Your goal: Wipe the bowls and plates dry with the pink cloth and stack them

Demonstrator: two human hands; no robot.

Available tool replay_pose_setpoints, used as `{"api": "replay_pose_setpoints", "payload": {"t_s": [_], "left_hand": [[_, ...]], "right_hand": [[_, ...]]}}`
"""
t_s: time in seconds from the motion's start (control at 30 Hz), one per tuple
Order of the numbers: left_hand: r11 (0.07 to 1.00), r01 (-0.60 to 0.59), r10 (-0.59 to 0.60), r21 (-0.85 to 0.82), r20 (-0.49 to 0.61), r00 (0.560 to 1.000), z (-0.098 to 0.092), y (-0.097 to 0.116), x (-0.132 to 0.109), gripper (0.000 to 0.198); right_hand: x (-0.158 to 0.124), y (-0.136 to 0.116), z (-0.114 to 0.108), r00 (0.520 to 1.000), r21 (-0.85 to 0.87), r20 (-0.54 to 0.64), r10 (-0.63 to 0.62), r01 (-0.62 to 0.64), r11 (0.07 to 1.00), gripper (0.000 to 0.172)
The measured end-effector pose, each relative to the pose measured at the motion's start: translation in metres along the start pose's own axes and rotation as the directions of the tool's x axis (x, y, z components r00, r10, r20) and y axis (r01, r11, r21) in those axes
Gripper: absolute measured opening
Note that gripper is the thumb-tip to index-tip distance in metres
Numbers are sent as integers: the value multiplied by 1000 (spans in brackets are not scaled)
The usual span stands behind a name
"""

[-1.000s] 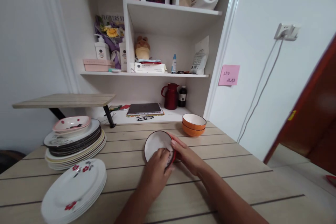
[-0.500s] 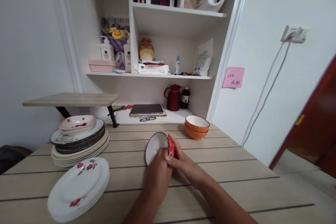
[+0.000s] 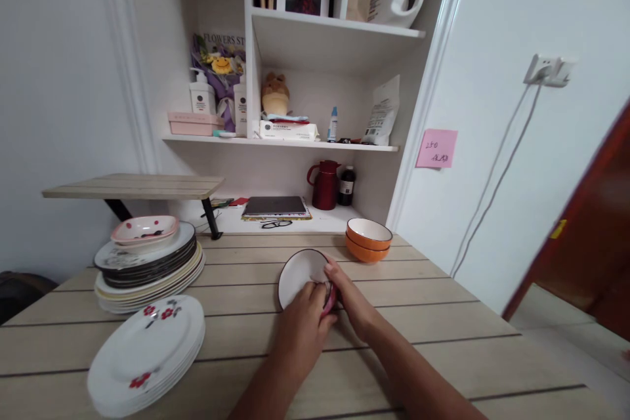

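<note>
A bowl with a white inside, a dark rim and a pinkish-red outside is tilted over the middle of the table, its mouth facing me and to the left. My left hand is closed on its near right side, fingers curled inside and thumb underneath. From the right, my right hand grips the same bowl, its thumb near the rim and its other fingers mostly hidden behind. Whether the bowl touches the table cannot be made out. Two stacked orange bowls stand beyond my right hand.
White flowered plates are stacked at the near left. Behind them stands a taller plate pile topped by a pink-rimmed dish, beside a small raised shelf. Glasses, a laptop and a red jug lie farther back.
The bowl has turned in my hands and shifted slightly right, showing less of its red outside. My left thumb now shows below the bowl, and my right hand has moved a little right.
</note>
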State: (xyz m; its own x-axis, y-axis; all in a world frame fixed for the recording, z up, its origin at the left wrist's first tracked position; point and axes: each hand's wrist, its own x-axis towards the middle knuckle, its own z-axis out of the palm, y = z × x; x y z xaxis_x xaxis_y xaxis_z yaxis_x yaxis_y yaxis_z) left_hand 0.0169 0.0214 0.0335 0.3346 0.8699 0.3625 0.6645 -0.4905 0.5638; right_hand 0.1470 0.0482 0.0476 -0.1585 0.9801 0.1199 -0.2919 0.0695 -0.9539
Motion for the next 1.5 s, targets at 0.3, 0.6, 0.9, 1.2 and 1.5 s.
{"api": "replay_pose_setpoints", "payload": {"t_s": [0.3,0.6,0.9,1.2,1.5], "left_hand": [[988,-118,111,100,74,991,-12,-3,-1,32],[980,195,-200,-47,-172,965,0,5,-2,37],[992,15,-34,-124,-150,988,7,-15,3,56],[989,-141,144,-46,60,988,-6,-15,2,47],[988,66,-87,-143,-145,986,4,-8,0,32]], "right_hand": [[2,-5,-14,939,-124,-88,332,-341,932,54],[-16,8,14,988,204,124,88,-112,973,87],[-3,18,14,998,247,68,11,-27,969,75],[4,-6,-21,976,-85,-13,217,-217,972,56],[-12,0,8,993,78,113,33,-42,996,84]]}}
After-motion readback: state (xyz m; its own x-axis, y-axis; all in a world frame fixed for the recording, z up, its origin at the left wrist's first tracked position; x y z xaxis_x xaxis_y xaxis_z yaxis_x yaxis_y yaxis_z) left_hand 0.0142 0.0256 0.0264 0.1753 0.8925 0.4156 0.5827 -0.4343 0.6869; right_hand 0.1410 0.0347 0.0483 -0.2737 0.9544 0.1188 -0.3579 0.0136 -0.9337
